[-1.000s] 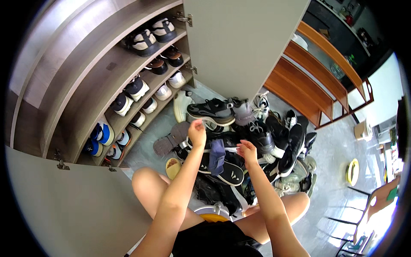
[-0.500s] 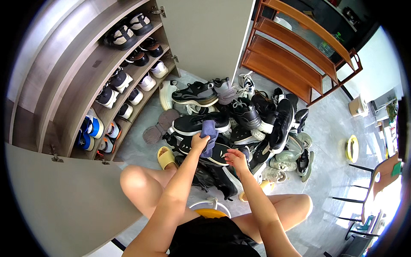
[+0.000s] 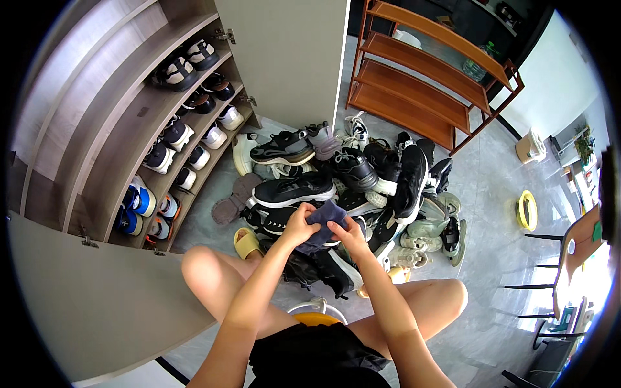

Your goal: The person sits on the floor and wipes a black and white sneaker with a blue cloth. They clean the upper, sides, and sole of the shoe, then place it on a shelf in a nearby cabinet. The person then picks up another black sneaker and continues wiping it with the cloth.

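A dark blue-grey cloth [image 3: 322, 222] hangs folded between my two hands above a heap of shoes. My left hand [image 3: 300, 224] grips its left side, the fingers closed round it. On the cloth's right side my right hand [image 3: 349, 237] pinches the edge with thumb and fingers. Just beyond the cloth lies a black sneaker with a white sole [image 3: 292, 189]. Another black sneaker [image 3: 412, 184] rests on the right part of the heap. Shoes directly beneath the cloth are partly hidden.
At left an open cabinet [image 3: 139, 107] holds pairs of shoes on its shelves. A brown rack [image 3: 414, 84] stands at the far right. Between my legs is a bucket with something yellow-orange [image 3: 317, 318]. Grey slippers [image 3: 236, 200] lie beside the heap; a yellow basin [image 3: 527, 210] sits further right.
My right hand has come to the cloth and taken hold of it. The cloth, earlier only in my left hand, is now spread between both. The view has shifted slightly.
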Motion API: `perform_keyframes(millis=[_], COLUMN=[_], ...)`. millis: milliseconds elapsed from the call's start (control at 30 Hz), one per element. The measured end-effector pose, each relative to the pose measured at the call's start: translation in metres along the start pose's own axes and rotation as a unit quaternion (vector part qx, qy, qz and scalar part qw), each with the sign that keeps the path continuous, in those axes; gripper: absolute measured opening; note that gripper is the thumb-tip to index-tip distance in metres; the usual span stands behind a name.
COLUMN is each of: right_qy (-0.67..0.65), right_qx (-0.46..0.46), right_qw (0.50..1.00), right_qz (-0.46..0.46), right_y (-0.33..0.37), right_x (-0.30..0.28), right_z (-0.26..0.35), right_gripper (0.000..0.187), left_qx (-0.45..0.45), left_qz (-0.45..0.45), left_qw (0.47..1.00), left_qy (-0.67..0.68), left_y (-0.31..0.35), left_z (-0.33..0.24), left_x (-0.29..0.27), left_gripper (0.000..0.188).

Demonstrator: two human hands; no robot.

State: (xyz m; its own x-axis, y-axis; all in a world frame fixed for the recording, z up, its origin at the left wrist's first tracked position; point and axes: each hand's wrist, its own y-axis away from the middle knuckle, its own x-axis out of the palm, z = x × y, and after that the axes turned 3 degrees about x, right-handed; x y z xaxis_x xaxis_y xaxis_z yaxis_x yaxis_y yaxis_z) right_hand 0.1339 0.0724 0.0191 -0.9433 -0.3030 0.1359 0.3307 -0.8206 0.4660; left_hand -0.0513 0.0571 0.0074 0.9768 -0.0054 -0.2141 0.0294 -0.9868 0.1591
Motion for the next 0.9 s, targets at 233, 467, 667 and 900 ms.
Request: perform_keyframes(millis=[233,467,667,900], right_qy=[-0.168,-0.274,-0.203,-0.124], right_qx=[0.093,0.201,0.224,0.203], right_qw=[0.98,0.941,0.949,0.971], right_qz=[-0.048,0.007,-0.088,0.021], right_y=[-0.004,-0.02,-0.01,-0.005], right_x=[0.013,-0.015,-0.025,-0.038], right_z=[-0.003,-0.037,-0.032,-0.039], right_gripper=[0.02,0.023,0.028,0.03], left_qx=[0.269,0.293,0.232,0.154], left_qz=[-0.152,-0.107,-0.027,-0.008], left_qw=[0.902,0.872,0.91,0.937], left_qy=[-0.3,-0.378,-0.343,-0.314], left_y=[0.029,0.03,0.038,0.036], left_z=[-0.026,-0.001,-0.009,0.019], left_x=[0.019,0.027,0.047,0.045], left_gripper=[0.036,0.038,0.05,0.051])
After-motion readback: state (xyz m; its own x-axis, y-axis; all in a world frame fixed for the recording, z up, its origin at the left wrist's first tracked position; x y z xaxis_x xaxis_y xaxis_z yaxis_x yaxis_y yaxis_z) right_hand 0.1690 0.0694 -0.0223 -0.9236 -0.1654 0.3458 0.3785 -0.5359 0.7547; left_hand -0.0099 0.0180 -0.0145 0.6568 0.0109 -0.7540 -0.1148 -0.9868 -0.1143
